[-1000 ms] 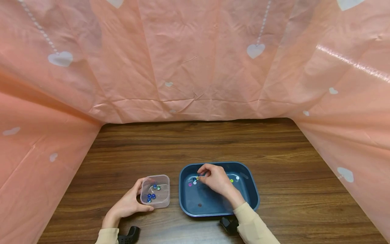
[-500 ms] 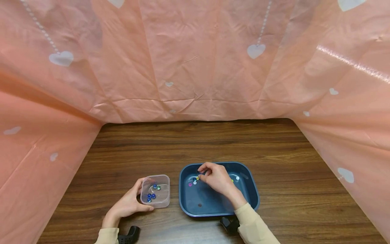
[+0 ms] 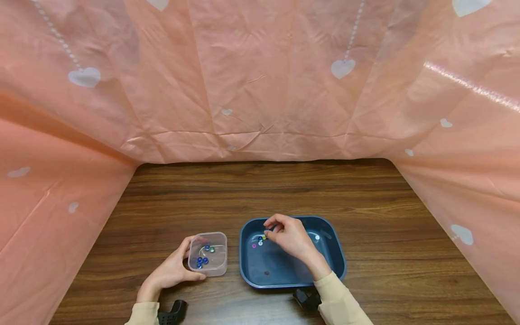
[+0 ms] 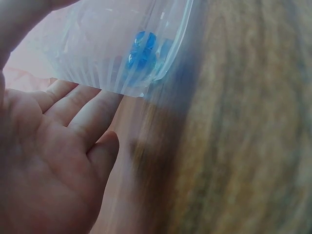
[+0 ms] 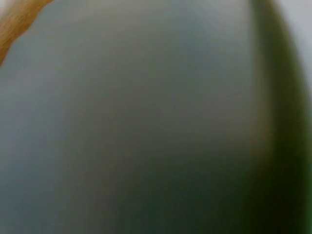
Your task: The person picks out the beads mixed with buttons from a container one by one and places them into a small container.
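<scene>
Blue tray [image 3: 335, 266] holds five beads; clear box [image 3: 207, 266] four.

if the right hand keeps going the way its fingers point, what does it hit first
Probably the small cluster of beads in the blue tray. The right hand points left there with curled fingertips just above them; past the beads comes the tray's left wall. Height over the beads is unclear.

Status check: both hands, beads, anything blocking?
Left hand grips clear container. Right hand curled over beads in blue tray; hold unclear. Nothing blocking.
</scene>
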`<state>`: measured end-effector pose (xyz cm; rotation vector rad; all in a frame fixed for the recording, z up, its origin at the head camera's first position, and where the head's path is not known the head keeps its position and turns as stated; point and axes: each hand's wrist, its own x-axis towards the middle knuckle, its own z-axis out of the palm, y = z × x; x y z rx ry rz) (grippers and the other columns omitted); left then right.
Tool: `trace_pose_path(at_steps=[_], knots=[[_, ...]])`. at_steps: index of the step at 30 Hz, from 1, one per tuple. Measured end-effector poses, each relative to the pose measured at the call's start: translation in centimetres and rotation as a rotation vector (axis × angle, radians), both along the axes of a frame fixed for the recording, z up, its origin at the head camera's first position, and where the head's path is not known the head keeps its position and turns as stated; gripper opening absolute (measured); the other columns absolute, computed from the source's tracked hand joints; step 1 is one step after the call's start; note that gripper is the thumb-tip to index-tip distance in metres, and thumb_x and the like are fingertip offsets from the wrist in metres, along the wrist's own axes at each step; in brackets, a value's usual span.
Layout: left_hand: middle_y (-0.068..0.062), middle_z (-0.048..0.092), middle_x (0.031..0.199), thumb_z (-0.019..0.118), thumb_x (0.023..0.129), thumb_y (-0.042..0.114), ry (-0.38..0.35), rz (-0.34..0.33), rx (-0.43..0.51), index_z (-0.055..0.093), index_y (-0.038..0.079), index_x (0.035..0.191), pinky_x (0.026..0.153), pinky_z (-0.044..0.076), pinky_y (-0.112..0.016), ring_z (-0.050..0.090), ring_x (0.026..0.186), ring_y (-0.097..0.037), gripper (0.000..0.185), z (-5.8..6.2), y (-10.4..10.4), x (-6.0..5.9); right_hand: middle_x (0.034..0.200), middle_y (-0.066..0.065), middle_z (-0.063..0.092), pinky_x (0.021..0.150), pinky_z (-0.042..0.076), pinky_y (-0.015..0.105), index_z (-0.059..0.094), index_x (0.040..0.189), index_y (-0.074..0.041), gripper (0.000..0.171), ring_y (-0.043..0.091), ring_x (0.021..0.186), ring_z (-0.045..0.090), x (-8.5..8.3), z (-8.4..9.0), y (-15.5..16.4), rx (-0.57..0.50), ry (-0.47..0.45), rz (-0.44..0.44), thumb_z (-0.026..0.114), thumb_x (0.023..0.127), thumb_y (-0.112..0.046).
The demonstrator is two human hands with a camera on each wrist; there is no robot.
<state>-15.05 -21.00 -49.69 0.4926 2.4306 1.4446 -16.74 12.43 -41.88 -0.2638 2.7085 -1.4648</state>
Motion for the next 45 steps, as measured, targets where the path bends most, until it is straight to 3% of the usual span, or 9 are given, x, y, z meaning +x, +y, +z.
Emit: trace_pose_path(at_steps=[11,21,45], knots=[[-0.014,0.050,0.141,0.089,0.070,0.025,0.005,-0.004,0.008,0.034,0.012,0.142,0.099,0.036,-0.052,0.052,0.125,-0.036,0.091,-0.1,0.0,0.0,0.078,-0.004,0.065,0.061,0.048,0.029,0.072,0.097,-0.011,0.012,0.015,0.070,0.060,0.4,1.1,-0.2,-0.014,0.020,0.024,0.074,0.085,-0.010],[-0.015,0.051,0.141,0.089,0.070,0.025,0.016,-0.017,0.031,0.034,0.010,0.142,0.097,0.038,-0.028,0.052,0.125,-0.035,0.093,-0.2,-0.1,-0.1,0.078,-0.004,0.064,0.061,0.048,0.028,0.071,0.097,-0.013,0.012,0.012,0.068,0.059,0.5,1.5,-0.4,-0.030,0.036,0.034,0.074,0.085,-0.010],[-0.014,0.050,0.141,0.089,0.070,0.025,0.037,-0.016,0.016,0.035,0.009,0.141,0.097,0.039,-0.030,0.052,0.124,-0.037,0.091,0.0,0.0,0.0,0.081,-0.007,0.065,0.065,0.049,0.026,0.072,0.097,-0.010,0.013,0.009,0.072,0.060,0.8,2.5,-1.8,-0.065,0.165,0.103,0.075,0.084,-0.009]])
